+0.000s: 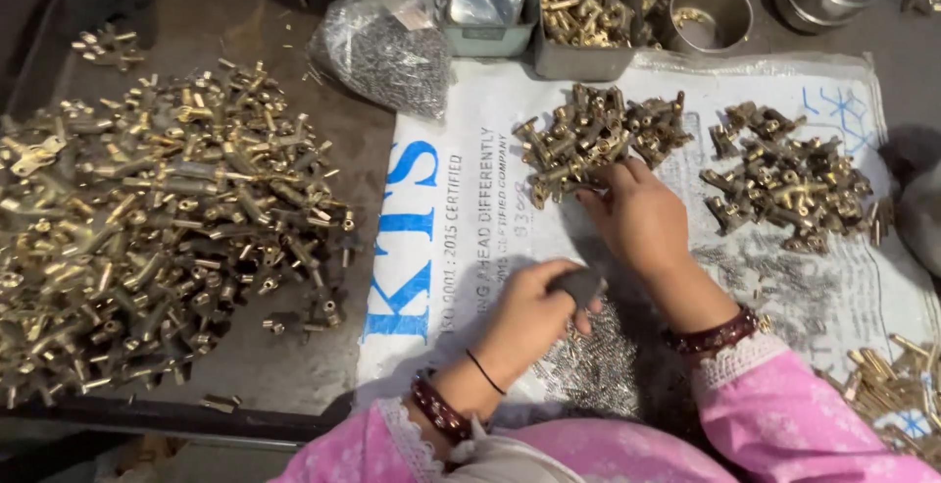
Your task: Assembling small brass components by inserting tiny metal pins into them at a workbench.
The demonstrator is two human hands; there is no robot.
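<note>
Spread across the dark bench point(294, 365) is a printed white sack point(461, 248), with loose brass everywhere. Far left of the grip, a big heap of brass fittings point(157, 238) covers the bench. The left hand point(534, 316) is clenched on a small dark part point(580, 285), directly above a scatter of small silvery springs point(598, 365). Just beyond it, the right hand point(637, 218) reaches into a smaller pile of brass fittings point(588, 140); its fingers are curled at the pile's near edge, but I cannot tell whether they have one. Another brass pile point(784, 189) lies right. It looks like the pick-up step; next calls for bringing a fitting to the left hand.
</note>
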